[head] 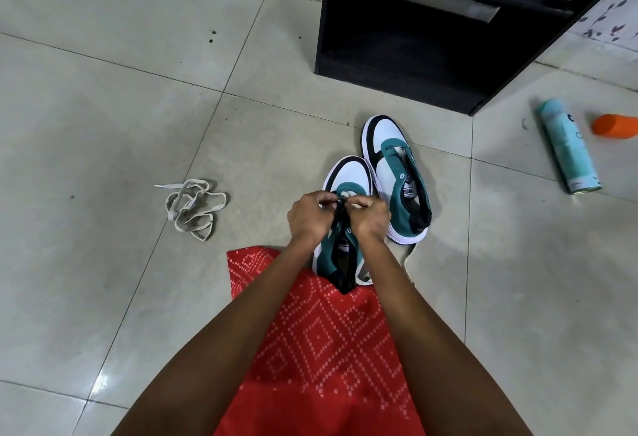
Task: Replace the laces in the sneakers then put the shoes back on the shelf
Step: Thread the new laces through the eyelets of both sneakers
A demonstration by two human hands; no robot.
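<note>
Left hand (310, 211) and right hand (371, 216) each pinch the black lace (340, 210) with curled fingers, over the front eyelets of the near sneaker (348, 173). Its heel lies on the floor against the red garment (328, 332). Threading looks only just begun. The far sneaker (390, 166), just beside it on the right, has bare eyelets. A white lace (193, 207) lies in a heap on the floor well to the left, and a second white lace (409, 252) trails by the far sneaker's heel. Both sneakers remain to be laced, then set in the black shelf (322, 21) just beyond.

Left hand (308, 215) and right hand (370, 217) held close together, both pinching.
</note>
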